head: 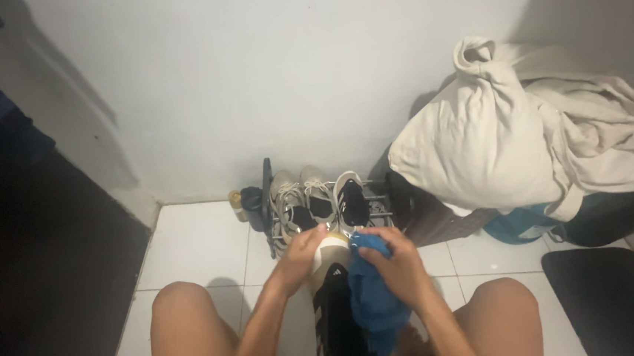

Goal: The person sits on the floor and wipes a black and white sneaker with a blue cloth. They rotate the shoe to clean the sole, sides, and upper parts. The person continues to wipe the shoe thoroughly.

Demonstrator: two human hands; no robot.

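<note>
My left hand (299,257) grips the pale toe end of a black and beige sports shoe (333,303) that stands between my bare knees. My right hand (394,263) presses a crumpled blue cloth (374,300) against the right side of that shoe. Both hands meet over the shoe's toe, just in front of a low shoe rack.
A dark metal shoe rack (268,196) against the white wall holds three pale sports shoes (318,200). A small bottle (237,202) stands to its left. A heap of cream cloth (523,141) lies on dark bags at right. A dark mat (608,299) covers the tiles.
</note>
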